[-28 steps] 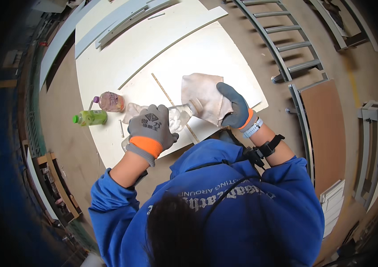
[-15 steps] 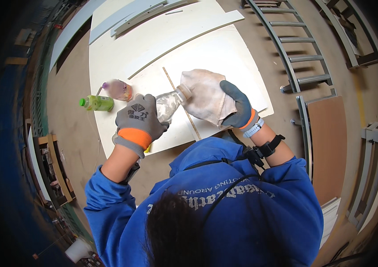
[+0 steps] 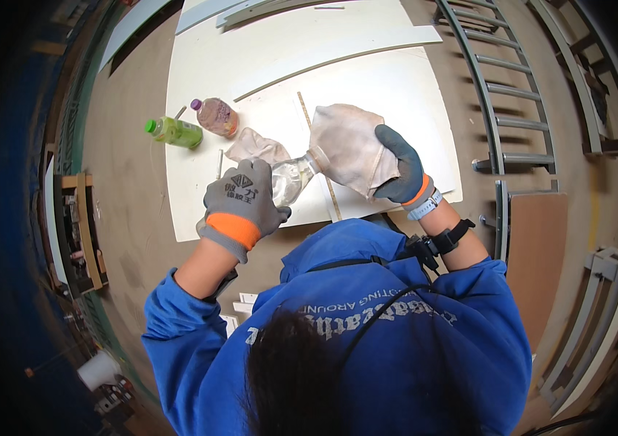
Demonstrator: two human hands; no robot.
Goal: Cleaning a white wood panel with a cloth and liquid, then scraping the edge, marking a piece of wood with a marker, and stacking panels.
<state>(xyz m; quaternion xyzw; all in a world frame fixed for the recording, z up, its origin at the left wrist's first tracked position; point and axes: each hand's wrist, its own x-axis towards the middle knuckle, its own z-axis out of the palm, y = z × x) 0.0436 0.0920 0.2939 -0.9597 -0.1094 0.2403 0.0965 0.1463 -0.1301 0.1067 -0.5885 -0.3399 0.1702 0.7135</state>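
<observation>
Left hand point(image 3: 242, 200) grips clear bottle point(image 3: 292, 182), mouth already at pale cloth point(image 3: 349, 149) pinched by right hand point(image 3: 401, 167); what remains is unclear.

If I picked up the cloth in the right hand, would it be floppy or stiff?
The cloth would probably flop, since its surface shows soft creases. It's likely light too: the right hand holds it by just one side.

green-capped bottle point(image 3: 180, 134) — beside purple-capped bottle point(image 3: 217, 118) | roller conveyor point(image 3: 514, 91) — brown panel point(image 3: 538, 261) nearby
</observation>
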